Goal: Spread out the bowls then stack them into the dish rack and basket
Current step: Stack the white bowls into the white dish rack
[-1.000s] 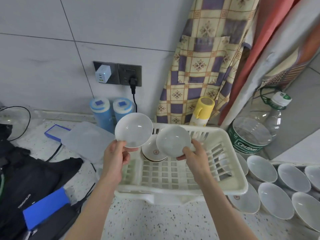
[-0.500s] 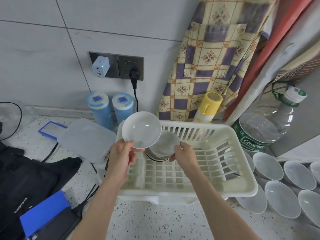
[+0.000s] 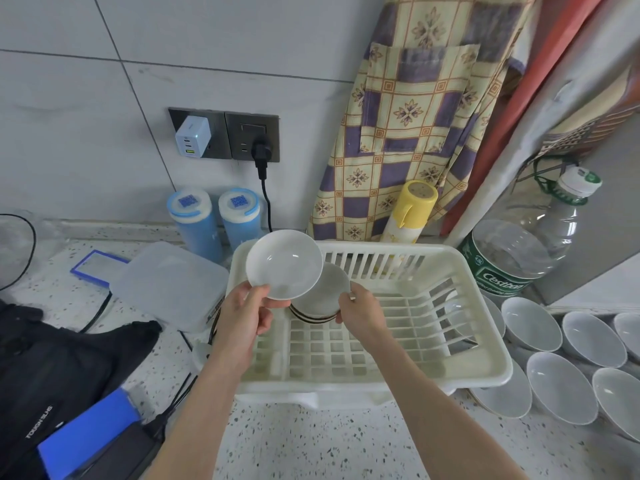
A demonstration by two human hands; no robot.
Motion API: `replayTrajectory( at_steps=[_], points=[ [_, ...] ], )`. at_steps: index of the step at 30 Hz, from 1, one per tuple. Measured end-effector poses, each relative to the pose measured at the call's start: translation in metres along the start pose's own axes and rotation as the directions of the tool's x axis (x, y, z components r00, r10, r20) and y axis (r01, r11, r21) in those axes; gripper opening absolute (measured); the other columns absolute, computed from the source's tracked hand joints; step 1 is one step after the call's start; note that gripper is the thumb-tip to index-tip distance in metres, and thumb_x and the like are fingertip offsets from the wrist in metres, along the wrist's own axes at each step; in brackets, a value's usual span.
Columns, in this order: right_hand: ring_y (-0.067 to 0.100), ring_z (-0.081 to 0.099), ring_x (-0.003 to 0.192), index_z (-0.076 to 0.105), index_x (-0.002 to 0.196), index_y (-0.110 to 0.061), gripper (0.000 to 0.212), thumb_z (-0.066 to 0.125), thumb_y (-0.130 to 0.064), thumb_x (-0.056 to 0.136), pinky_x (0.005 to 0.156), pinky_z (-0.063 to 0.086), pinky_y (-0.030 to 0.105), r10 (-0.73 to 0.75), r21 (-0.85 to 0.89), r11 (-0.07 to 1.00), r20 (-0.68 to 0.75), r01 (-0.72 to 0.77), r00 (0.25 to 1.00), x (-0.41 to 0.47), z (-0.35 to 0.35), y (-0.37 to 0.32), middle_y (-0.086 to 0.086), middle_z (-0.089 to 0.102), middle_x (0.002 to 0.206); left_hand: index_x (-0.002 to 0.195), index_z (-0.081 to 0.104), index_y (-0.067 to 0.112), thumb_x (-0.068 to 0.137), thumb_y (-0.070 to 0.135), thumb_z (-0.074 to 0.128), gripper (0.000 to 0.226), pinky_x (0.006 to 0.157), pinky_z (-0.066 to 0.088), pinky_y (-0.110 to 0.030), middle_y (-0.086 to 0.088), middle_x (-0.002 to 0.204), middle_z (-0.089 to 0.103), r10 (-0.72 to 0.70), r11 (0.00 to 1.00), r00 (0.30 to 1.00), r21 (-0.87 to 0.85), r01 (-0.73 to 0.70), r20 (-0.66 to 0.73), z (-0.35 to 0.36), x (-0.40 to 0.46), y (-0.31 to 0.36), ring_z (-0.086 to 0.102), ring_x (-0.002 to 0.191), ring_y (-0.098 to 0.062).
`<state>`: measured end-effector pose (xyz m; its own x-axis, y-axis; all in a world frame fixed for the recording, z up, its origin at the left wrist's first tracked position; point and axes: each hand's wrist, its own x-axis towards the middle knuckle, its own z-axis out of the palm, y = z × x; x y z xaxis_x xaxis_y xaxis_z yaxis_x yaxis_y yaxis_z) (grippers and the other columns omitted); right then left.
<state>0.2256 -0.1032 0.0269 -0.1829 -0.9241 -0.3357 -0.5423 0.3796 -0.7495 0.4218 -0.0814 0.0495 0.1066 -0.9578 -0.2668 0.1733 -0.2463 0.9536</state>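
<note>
Right hand (image 3: 358, 308) has lowered its glossy bowl (image 3: 329, 289) onto the stack (grip pinching rim); left hand (image 3: 244, 311) pinches another

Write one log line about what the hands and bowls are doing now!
left hand: holds white bowl | right hand: grips bowl stack in dish rack | spare bowls: counter, right of rack

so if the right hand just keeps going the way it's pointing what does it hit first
The right hand already touches the top bowl of the stack in the dish rack. Pushing on leftward would probably press it toward the bowl in the left hand.
</note>
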Motion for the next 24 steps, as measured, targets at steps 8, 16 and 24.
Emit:
replayTrajectory(
  at_steps=[8, 16, 24],
  points=[
    [0.0, 0.055, 0.044, 0.059, 0.116, -0.021, 0.033, 0.038, -0.017, 0.09, 0.044, 0.037, 0.02, 0.004, 0.056, 0.998, -0.045, -0.002, 0.999, 0.002, 0.007, 0.004, -0.007, 0.061, 0.053, 0.105, 0.06, 0.008, 0.096, 0.017, 0.048, 0.017, 0.037, 0.028, -0.016, -0.014, 0.082, 0.077, -0.024, 0.999, 1.0, 0.044, 0.023, 0.007, 0.0, -0.001, -0.001, 0.033, 0.038, -0.008],
    [0.015, 0.068, 0.075, 0.044, 0.141, -0.017, 0.046, 0.045, -0.03, 0.097, 0.058, 0.049, 0.026, 0.026, 0.076, 0.997, -0.052, -0.022, 0.998, 0.001, 0.003, 0.004, 0.007, 0.072, 0.083, 0.106, 0.062, 0.015, 0.094, 0.02, 0.047, 0.019, 0.04, 0.027, -0.018, -0.011, 0.083, 0.077, -0.082, 0.982, 0.994, 0.178, 0.068, 0.071, 0.006, 0.001, -0.001, 0.03, 0.04, -0.009],
    [0.017, 0.062, 0.071, 0.066, 0.091, -0.015, 0.033, 0.042, -0.036, 0.097, 0.063, 0.046, 0.029, -0.121, 0.221, 0.966, -0.063, 0.132, 0.991, -0.011, -0.025, -0.012, 0.007, 0.068, 0.074, 0.104, 0.062, 0.014, 0.09, 0.022, 0.046, 0.023, 0.04, 0.025, -0.02, -0.01, 0.077, 0.077, -0.129, 0.943, 0.989, 0.319, 0.097, 0.078, 0.023, 0.01, 0.0, 0.026, 0.038, -0.01]
  ],
)
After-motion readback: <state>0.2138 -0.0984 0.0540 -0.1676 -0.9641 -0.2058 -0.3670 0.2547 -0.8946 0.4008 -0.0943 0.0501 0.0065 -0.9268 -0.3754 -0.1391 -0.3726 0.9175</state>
